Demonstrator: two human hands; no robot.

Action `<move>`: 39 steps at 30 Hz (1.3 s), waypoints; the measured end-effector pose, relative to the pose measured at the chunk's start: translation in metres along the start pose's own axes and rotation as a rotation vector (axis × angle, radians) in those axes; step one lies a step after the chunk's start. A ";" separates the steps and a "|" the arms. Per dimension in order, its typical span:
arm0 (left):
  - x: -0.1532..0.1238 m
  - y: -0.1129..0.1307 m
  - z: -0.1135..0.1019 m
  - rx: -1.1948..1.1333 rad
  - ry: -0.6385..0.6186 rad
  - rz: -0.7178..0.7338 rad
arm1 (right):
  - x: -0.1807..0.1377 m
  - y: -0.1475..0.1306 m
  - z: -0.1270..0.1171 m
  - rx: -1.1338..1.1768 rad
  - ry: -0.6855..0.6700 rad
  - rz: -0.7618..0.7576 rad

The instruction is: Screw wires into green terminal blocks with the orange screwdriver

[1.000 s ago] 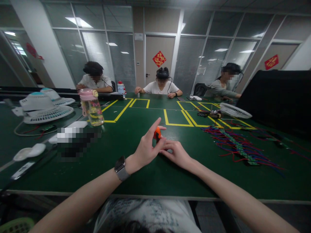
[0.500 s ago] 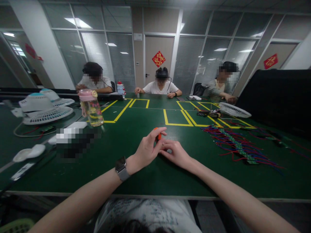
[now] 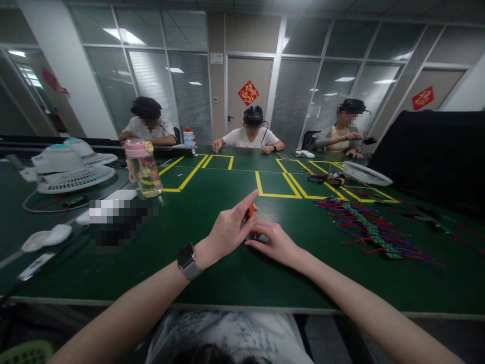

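Note:
My left hand (image 3: 227, 227), with a watch on its wrist, is closed round a small orange and black object (image 3: 248, 210). Its index finger points up and away from the object. Most of that object hides behind the fingers, so its kind does not show. My right hand (image 3: 275, 242) rests low over the green table (image 3: 227, 283), its curled fingertips close against the left hand. Something greyish (image 3: 261, 236) shows in the gap between the right thumb and fingers; what it is cannot be made out.
A pink-lidded bottle (image 3: 144, 172) and white fans (image 3: 71, 172) stand left. A strip of green circuit boards (image 3: 371, 227) with red and blue wires lies right, near a white grille (image 3: 367, 173). Yellow tape (image 3: 278, 195) marks the table. Several people sit across.
My left index finger has straightened and lifted, and the hands have shifted slightly. Across the table, the person at right has raised a hand and now holds a dark flat object.

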State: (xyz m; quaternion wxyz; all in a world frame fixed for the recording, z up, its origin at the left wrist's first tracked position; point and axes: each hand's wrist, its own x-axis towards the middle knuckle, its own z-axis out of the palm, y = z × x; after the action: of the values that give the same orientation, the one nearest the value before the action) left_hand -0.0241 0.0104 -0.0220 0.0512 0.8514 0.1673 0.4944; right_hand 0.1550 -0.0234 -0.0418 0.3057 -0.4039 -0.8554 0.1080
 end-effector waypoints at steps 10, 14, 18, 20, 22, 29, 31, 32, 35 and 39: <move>0.001 0.005 -0.001 0.007 0.016 -0.106 | -0.001 0.003 0.002 -0.058 -0.068 -0.003; 0.005 0.007 -0.004 0.085 0.085 -0.049 | 0.000 0.001 -0.001 -0.049 -0.076 -0.004; 0.007 0.007 -0.006 0.146 0.143 -0.022 | 0.000 0.002 -0.001 -0.070 -0.080 -0.015; 0.007 0.007 -0.005 0.140 0.144 -0.036 | 0.000 0.003 0.000 -0.076 -0.076 -0.018; 0.007 0.007 -0.005 0.127 0.139 -0.067 | 0.000 0.003 0.000 -0.076 -0.075 -0.018; 0.004 0.001 -0.001 0.048 0.154 -0.099 | 0.001 0.001 -0.001 -0.058 -0.081 -0.017; 0.003 -0.001 -0.001 0.028 0.150 -0.095 | 0.001 0.001 -0.001 -0.058 -0.082 -0.022; 0.003 -0.001 0.000 0.025 0.141 -0.097 | 0.001 0.002 -0.001 -0.058 -0.080 -0.026; 0.003 -0.001 -0.001 0.038 0.111 -0.108 | 0.001 0.002 -0.001 -0.062 -0.078 -0.033; 0.004 0.001 -0.003 0.068 0.119 -0.079 | 0.001 0.002 -0.001 -0.062 -0.075 -0.044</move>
State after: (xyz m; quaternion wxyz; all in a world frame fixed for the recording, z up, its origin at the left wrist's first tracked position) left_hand -0.0246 0.0103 -0.0171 0.0316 0.8144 0.2205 0.5359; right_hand 0.1564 -0.0214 -0.0420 0.2628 -0.3900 -0.8780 0.0897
